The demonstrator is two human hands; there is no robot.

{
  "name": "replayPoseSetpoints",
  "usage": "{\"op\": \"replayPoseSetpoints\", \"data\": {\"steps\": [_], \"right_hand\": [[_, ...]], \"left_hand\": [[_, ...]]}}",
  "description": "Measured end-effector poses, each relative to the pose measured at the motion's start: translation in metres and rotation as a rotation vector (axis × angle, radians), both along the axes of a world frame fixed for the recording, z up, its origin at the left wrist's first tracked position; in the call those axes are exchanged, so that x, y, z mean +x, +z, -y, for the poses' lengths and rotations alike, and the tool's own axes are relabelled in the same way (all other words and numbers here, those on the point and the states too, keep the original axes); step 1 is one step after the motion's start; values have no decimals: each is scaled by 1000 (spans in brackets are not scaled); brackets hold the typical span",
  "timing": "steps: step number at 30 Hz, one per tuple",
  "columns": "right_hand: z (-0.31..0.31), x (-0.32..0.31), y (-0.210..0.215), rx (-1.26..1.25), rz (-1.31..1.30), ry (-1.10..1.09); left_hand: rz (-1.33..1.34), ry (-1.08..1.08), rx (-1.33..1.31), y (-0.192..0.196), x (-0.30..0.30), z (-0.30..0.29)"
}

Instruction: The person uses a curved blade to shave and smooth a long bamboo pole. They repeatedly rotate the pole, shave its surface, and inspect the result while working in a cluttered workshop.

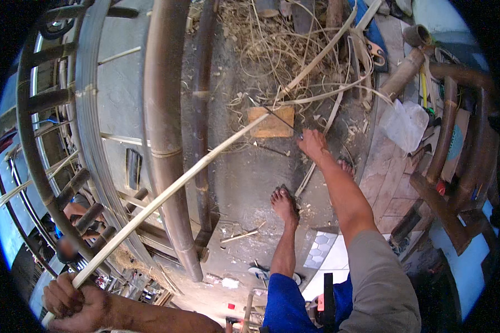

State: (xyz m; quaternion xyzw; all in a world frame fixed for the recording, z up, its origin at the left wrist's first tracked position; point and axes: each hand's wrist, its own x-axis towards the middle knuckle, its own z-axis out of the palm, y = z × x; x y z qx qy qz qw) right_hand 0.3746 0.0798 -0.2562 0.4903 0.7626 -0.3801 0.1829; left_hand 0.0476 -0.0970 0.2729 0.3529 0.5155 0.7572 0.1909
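1. A long pale rattan strip point(166, 194) is being gripped at its near end by the left hand point(72, 302), whose fingers are closed into a fist around it at the lower left.
2. The strip is being stretched diagonally up and to the right, crossing in front of the dark curved rattan frame point(164, 133), toward the right hand point(312, 143).
3. The right hand is being held out at arm's length over the floor, just beside a small flat wooden block point(272, 121); a thin dark rod-like tool point(278, 117) is seen running to it, but whether the fingers are clamped on it or on the strip cannot be told.
4. The hands are being kept well apart.
5. A crumpled clear plastic bag point(404, 125) is lying to the right on the brick-patterned paving point(389, 188), near a thick bamboo tube point(403, 72).
6. A small red scrap point(231, 306) and a white scrap point(229, 283) are seen on the ground near the bottom edge; no print can be made out.
7. The grey concrete floor point(250, 177) is being littered with a tangle of dry shavings and split strips point(283, 50).
8. A bare foot point(285, 205) is being rested on the floor.
9. More bent rattan pieces point(455, 139) are stacked at the right.
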Motion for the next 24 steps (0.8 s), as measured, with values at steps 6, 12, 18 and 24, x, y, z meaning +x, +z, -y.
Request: {"op": "replayPoseSetpoints", "data": {"steps": [6, 12, 18, 24], "right_hand": [[-1, 15, 14, -43, -33, 20], [1, 37, 1, -20, -20, -45], [12, 49, 36, -127, 102, -178], [8, 110, 93, 56, 138, -209]], "left_hand": [[-406, 895, -284, -1, 7, 18], [-234, 601, -28, -25, 39, -6], [15, 1087, -50, -82, 62, -9], [402, 1243, 40, -26, 41, 61]]}}
